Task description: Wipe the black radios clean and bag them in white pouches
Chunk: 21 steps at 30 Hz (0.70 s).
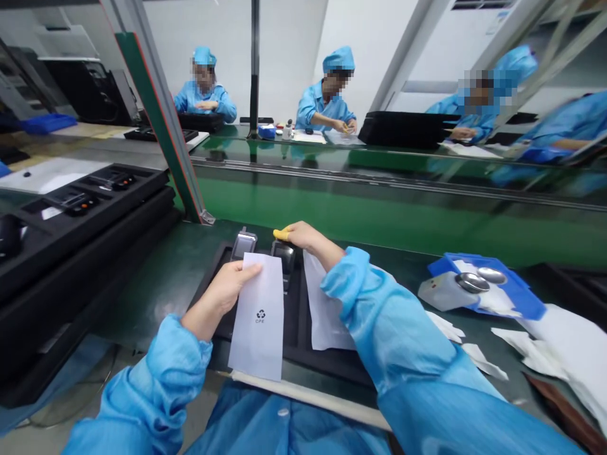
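- Left hand [222, 289]: thumb closed against fingers, pinching the white bag [257, 328] marked CPE
- Right hand [304, 236]: yellow-covered fingertips [281, 234] bent at the dark device's [285, 251] upper end; whether they gripped it, I could not tell
- Dark device: situated over the black tray [294, 328], near a grey-faced device [244, 242]
- Likely hazard: a slip or knock between devices, caused by a shallow fingertip hold

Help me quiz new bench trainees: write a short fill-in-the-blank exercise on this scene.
1. The left hand holds a white bag printed with the letters ____.
2. The finger cover on the right hand is coloured ____.
3. Beside the white bottle, the tray is coloured ____.

Missing words: CPE; yellow; blue.
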Each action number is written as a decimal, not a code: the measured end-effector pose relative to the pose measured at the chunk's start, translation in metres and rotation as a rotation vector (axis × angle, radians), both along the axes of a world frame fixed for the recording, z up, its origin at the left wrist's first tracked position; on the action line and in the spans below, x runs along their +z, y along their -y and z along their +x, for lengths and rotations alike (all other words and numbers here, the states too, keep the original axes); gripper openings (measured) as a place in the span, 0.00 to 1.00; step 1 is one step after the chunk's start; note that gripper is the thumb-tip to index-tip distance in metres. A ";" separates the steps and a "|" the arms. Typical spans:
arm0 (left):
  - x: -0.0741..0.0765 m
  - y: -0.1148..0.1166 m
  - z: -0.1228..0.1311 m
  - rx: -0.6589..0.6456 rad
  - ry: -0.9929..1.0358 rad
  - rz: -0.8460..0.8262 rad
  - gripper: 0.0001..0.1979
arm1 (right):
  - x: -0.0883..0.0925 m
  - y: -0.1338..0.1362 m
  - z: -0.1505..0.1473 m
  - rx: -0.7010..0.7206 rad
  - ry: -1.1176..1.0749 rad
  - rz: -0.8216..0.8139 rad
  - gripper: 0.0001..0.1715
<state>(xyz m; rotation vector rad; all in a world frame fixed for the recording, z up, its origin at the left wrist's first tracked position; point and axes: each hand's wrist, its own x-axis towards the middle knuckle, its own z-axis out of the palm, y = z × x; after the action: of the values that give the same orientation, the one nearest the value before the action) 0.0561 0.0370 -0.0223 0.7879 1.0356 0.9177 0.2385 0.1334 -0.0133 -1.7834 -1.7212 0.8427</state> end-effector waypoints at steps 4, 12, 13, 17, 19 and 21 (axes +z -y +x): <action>0.000 0.004 -0.001 0.055 -0.025 0.048 0.25 | 0.018 0.020 0.009 -0.048 0.016 0.041 0.08; 0.015 0.007 0.005 0.075 -0.101 0.136 0.21 | 0.072 0.054 0.037 -0.240 -0.298 0.593 0.08; 0.019 0.008 0.006 0.064 -0.109 0.146 0.21 | 0.077 0.057 0.039 -0.238 -0.378 0.644 0.07; 0.029 0.013 0.010 0.080 -0.157 0.223 0.19 | 0.092 0.070 0.039 -0.204 -0.558 0.819 0.08; 0.033 0.016 0.011 0.082 -0.196 0.262 0.18 | 0.099 0.078 0.035 -0.188 -0.616 0.875 0.07; 0.036 0.019 0.012 0.065 -0.230 0.282 0.18 | 0.104 0.084 0.030 -0.178 -0.679 0.920 0.06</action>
<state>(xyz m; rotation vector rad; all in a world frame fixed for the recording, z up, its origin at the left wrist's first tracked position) 0.0680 0.0182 0.0135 1.1208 1.1509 1.0608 0.2682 0.0489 0.0904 -0.8623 -1.1621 0.3824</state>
